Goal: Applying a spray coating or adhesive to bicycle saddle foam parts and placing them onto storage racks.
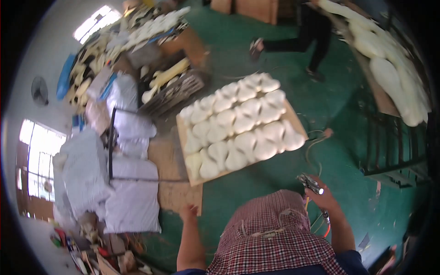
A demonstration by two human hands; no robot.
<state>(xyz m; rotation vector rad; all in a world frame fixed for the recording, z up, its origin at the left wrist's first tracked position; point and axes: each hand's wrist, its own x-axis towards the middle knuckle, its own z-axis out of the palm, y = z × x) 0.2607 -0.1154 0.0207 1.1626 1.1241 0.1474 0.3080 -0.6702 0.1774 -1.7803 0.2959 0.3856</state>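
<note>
My right hand (318,196) is wrapped round a silver hand tool (310,183) with a hose running from it; its exact kind is too blurred to tell. My left hand (189,211) hangs low beside a brown cardboard sheet (167,195), its fingers smeared by motion. In front of both hands, rows of cream-white, rounded foam-like pieces (245,118) cover a light board (298,120). Neither hand touches them. A checked apron (270,233) covers my front.
White sacks (133,195) and a dark metal frame (111,144) stand at left. Farther back, a crate (176,94) and piled pieces (151,27) appear. A person (311,34) strides at the far side. A rack (396,165) and loaded table (378,94) stand right; a thin hose (308,153) crosses the green floor.
</note>
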